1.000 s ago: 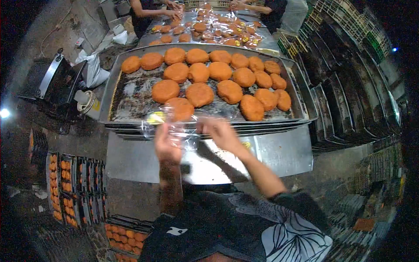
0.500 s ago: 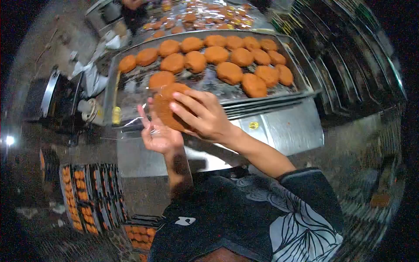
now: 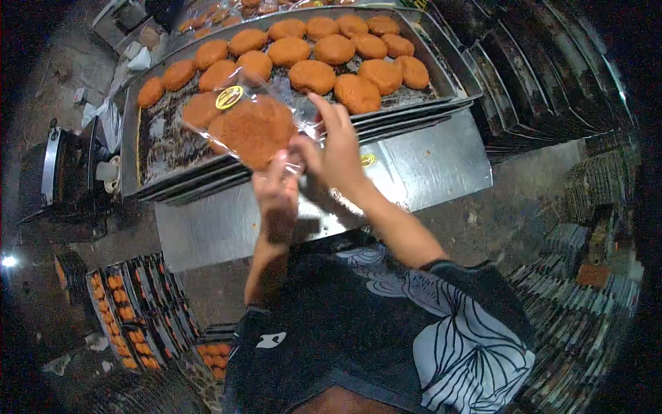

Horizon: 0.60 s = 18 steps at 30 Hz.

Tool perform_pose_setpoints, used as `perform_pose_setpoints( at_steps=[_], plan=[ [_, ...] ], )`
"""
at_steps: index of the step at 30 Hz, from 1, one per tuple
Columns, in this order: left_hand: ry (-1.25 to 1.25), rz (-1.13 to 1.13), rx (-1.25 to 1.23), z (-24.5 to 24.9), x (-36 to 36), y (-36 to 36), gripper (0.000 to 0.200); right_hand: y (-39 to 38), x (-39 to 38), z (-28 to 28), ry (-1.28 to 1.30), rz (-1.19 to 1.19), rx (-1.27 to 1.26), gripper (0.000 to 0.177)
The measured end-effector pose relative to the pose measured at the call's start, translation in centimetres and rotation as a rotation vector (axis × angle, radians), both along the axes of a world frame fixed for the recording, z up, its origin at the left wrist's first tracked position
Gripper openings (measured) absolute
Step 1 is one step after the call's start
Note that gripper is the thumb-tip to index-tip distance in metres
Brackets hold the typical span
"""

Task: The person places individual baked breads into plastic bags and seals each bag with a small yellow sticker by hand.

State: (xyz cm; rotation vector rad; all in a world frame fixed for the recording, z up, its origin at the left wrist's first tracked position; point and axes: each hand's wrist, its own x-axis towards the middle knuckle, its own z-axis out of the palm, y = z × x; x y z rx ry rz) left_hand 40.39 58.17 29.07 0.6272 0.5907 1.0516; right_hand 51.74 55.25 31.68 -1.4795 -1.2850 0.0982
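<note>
A clear plastic bag (image 3: 255, 131) with a yellow round label holds a brown baked round and hangs over the left part of a metal tray (image 3: 131, 155). My left hand (image 3: 277, 190) pinches the bag's lower right end. Beside it, my right hand (image 3: 336, 148) has its thumb at the bag's edge and its other fingers raised apart from the thumb. Several brown rounds (image 3: 357, 94) lie in rows on the tray behind the bag.
Under the tray is a shiny metal table (image 3: 441, 162) with a yellow label (image 3: 368, 160) on it. Wrapped rounds (image 3: 258, 8) lie at the far edge. Racks of filled trays (image 3: 127, 314) stand at lower left, stacked dark trays (image 3: 524, 90) at right.
The round is now inside the bag, its yellow label facing up. Both hands have come together at the bag's lower right end. The view has shifted, and the tray appears higher and further left.
</note>
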Motion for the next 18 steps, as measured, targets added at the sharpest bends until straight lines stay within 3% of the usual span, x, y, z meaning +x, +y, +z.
perform_pose_setpoints(
  at_steps=[1,2,3,4,5,6,7,8,9,10,11,12,13,14,15,16,18],
  plan=[
    [0.099,-0.044,0.092,0.9,0.5,-1.4,0.034,1.7,2.0,-1.4,-0.114,0.142,0.149,0.03],
    [0.242,-0.212,0.181,-1.2,-0.2,-0.9,0.031,1.7,3.7,0.0,-0.1,0.271,-0.205,0.012],
    [0.448,-0.294,0.338,-0.2,0.0,-1.9,0.033,3.3,5.4,0.5,-0.181,0.249,-0.014,0.012],
    [0.367,-0.405,0.376,-4.8,0.2,-2.2,0.037,5.0,6.8,2.8,-0.17,0.291,0.081,0.015],
    [0.597,-0.691,0.588,-9.0,0.1,-1.5,0.039,7.0,7.3,5.8,-0.288,0.135,0.008,0.017],
    [0.929,-0.826,0.804,-10.2,1.1,-2.3,0.036,10.2,7.5,7.2,-0.279,0.054,0.179,0.017],
    [0.853,-0.47,1.497,-18.0,1.4,-2.8,0.036,13.4,7.4,8.5,-0.273,-0.025,0.355,0.018],
    [0.947,-0.577,1.401,-20.0,1.8,-3.5,0.036,15.7,7.1,8.2,-0.239,0.13,0.399,0.025],
    [0.945,-0.557,1.526,-27.3,1.6,-3.0,0.035,15.1,6.1,5.9,-0.396,0.023,0.527,0.034],
    [0.704,-0.515,1.665,-29.3,1.8,-2.0,0.028,11.6,5.9,4.3,-0.334,0.269,0.397,0.039],
    [0.78,-0.578,1.576,-29.1,1.7,-1.5,0.023,7.3,6.1,2.5,-0.167,0.497,0.001,0.042],
    [0.851,-0.639,1.478,-28.5,1.8,-1.2,0.02,3.9,6.7,-3.2,-0.247,0.459,0.034,0.042],
    [0.627,-0.736,0.795,-23.5,1.9,-1.7,0.018,-0.8,7.1,-6.9,-0.045,0.585,-0.365,0.037],
    [0.371,-0.761,0.124,-18.4,1.9,-2.0,0.018,-5.3,7.1,-7.4,0.324,0.581,-1.093,0.033],
    [0.699,-0.582,0.877,-20.2,1.9,-1.3,0.022,-8.0,8.0,-13.0,0.088,0.704,-1.073,0.027],
    [0.41,-0.638,0.502,-23.0,2.1,-1.9,0.024,-10.3,7.8,-14.1,0.174,0.629,-0.857,0.025],
    [0.774,-0.713,0.486,-16.1,4.4,-4.3,0.027,-11.0,8.9,-14.9,0.075,0.583,-0.853,0.026]
  ],
)
